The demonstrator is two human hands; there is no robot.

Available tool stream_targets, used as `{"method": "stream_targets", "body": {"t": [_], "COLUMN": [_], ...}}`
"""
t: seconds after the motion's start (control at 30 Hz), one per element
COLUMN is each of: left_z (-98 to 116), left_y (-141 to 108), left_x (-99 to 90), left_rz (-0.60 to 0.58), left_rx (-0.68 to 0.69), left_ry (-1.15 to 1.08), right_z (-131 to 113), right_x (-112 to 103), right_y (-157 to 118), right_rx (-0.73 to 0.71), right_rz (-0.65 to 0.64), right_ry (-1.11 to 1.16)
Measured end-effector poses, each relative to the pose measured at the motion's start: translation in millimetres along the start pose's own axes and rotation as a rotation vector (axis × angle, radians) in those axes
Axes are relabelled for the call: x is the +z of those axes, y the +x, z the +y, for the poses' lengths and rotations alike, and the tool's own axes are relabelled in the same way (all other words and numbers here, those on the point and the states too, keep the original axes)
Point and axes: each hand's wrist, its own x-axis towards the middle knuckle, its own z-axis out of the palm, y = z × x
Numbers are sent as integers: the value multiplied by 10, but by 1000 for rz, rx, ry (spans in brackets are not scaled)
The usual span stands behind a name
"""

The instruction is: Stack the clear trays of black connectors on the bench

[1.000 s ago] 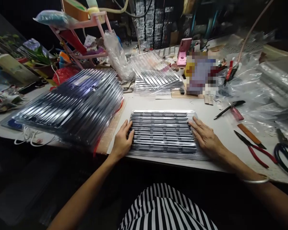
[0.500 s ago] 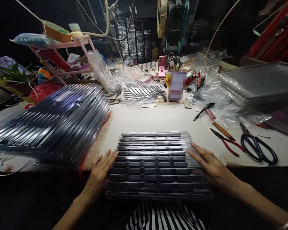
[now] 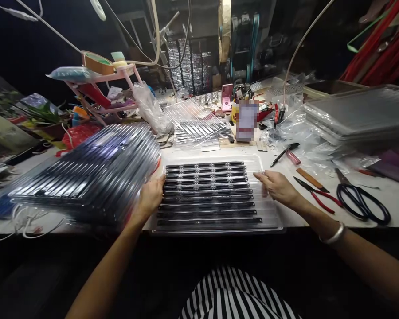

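Observation:
A clear plastic tray (image 3: pixel 267 212) lies in front of me at the table's near edge, with several dark, narrow strips set in parallel rows across it. Wrapped round the tray's left side are the fingers of my left hand (image 3: pixel 150 195). On the opposite side my right hand (image 3: pixel 276 187) pinches the tray, thumb and fingers pressed together near the upper right. Close beside my left hand rises a stack of similar clear trays (image 3: pixel 96 173) holding dark strips. The undersides of both hands' grips are hidden.
Right of the tray lie red-handled pliers (image 3: pixel 315 195), black-handled scissors (image 3: pixel 364 201), a brown strip (image 3: pixel 310 179) and a black pen-like tool (image 3: pixel 282 155). More clear trays (image 3: pixel 362 113) are stacked at the right. Behind stand a blurred-out phone (image 3: pixel 246 120) and a pink shelf (image 3: pixel 99 79).
The tray has moved away from my body, farther onto the table. My hands, earlier laid along its sides with fingers extended, now grip it. The view has shifted slightly.

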Motion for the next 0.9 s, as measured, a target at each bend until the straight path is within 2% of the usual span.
{"method": "stream_targets", "body": {"t": [0.1,0.17,0.3,0.43,0.53,0.67,0.77,0.9], "left_z": [-58,-90,-162,-217,-230,-294,-367,-360], "left_y": [64,37,-202,-449,-432,-321,-337,-429], "left_x": [246,318,251,168,175,197,213,251], "left_rz": [-44,-65,-123,-138,-120,-172,-161,-118], "left_rx": [-30,-49,-64,-55,-72,-47,55,113], "left_ry": [86,113,84,-108,-189,-327,-392,-296], "right_z": [85,137,229,334,356,319,286,215], "right_x": [157,230,318,377,421,506,555,500], "right_y": [121,86,-247,-518,-449,-243,-208,-247], "right_rx": [56,93,93,-62,-81,-69,-52,124], "right_rz": [29,52,77,217,249,309,329,217], "right_ry": [-150,-237,-276,-144,-121,-150,-13,436]}}
